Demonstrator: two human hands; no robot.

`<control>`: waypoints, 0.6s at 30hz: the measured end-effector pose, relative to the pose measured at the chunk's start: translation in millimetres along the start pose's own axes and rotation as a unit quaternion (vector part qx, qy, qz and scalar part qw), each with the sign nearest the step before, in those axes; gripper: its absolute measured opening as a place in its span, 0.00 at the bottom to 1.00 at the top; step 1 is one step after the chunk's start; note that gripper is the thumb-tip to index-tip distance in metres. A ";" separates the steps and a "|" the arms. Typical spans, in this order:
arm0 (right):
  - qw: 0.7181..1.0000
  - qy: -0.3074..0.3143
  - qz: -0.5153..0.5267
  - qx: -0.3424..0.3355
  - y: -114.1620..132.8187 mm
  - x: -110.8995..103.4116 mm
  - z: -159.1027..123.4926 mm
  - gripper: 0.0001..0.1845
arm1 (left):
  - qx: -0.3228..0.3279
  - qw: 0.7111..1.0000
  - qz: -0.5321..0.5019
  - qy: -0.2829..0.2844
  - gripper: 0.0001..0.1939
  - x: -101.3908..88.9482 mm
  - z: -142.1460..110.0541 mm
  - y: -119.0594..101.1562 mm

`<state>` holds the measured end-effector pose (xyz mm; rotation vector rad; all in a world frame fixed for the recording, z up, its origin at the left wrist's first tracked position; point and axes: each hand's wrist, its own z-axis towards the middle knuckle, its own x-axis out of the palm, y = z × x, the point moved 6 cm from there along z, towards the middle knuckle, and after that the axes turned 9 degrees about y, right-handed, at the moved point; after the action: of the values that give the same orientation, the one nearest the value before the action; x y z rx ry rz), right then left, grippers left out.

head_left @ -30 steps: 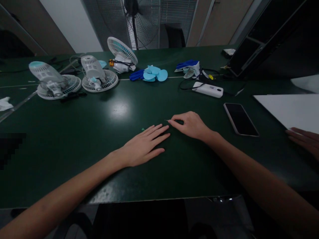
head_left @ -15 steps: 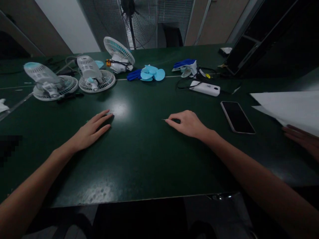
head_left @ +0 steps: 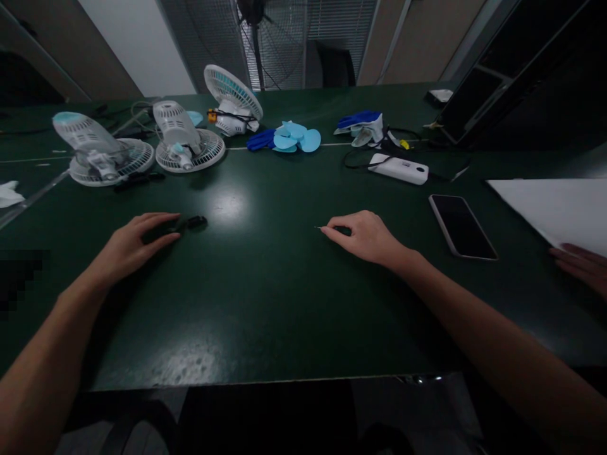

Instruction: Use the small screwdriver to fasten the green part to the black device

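Note:
My left hand [head_left: 135, 245] rests on the left of the dark green table, thumb and fingers apart. Just beyond its fingertips lies a small dark object [head_left: 196, 222], its kind too dim to make out; I cannot tell whether the fingers touch it. On the other side, my right hand [head_left: 363, 235] pinches a thin, pale, needle-like piece [head_left: 318, 227] between thumb and forefinger. The piece points left, low over the table. The right hand's other fingers are curled and mostly hidden.
White fans [head_left: 190, 148] stand at the back left. Light blue fan blades [head_left: 297, 138] and blue-white gloves [head_left: 361, 126] lie farther back. A white power-bank-like box [head_left: 399, 169] and a phone [head_left: 463, 226] are on the right. Another person's hand [head_left: 581, 265] touches white paper [head_left: 559, 202].
My left hand has drawn back leftward, uncovering the small dark object. The right hand keeps its pinch almost in place. The view has shifted slightly, and the white paper lies flatter.

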<state>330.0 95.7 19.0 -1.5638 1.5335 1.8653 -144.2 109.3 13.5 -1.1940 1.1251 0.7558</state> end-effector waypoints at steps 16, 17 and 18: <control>1.000 0.008 -0.004 0.004 0.1 0.4 0.6 0.22 | -0.031 0.992 -0.008 -0.125 0.17 -6.6 -1.7 -10.9; 1.000 0.012 -0.001 0.006 -0.1 0.6 0.6 0.23 | -0.032 0.987 -0.028 -0.156 0.15 -8.2 -2.7 -17.8; 1.000 0.015 0.003 0.007 -0.3 0.8 0.6 0.23 | -0.028 0.981 -0.043 -0.187 0.14 -9.6 -3.6 -25.3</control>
<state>329.6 96.0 18.1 -1.5889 1.5622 1.8401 -124.9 100.6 30.8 -1.0833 0.7410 0.9069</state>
